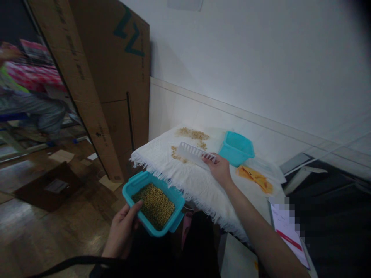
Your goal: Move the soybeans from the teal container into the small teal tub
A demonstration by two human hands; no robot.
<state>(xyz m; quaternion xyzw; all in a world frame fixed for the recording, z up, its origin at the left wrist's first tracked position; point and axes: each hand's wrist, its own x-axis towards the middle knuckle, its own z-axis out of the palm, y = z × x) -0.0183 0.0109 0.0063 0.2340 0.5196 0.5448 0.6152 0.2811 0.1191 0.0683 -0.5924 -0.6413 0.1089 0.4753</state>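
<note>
My left hand [124, 220] grips the near left rim of a teal plastic container [130, 189], thumb over the edge. Yellow beans, apparently soybeans [159, 202], lie in it with smaller green beans along the sides. The container is held tilted just off the front edge of a table with a fringed white cloth [199, 185]. Over the cloth, my right hand [218, 168] is closed on one end of a white slotted plastic strip [189, 152]. Close to the strip's far end lie scattered tan beans [176, 152], with a larger patch [193, 134] behind.
A second teal container [239, 148] stands at the back of the table. Beside it are an orange cloth [255, 178] and a clear plastic lid [268, 170]. A clipboard with papers [286, 231] lies at right. A tall cardboard box [116, 69] rises at left; another person [37, 104] sits beyond.
</note>
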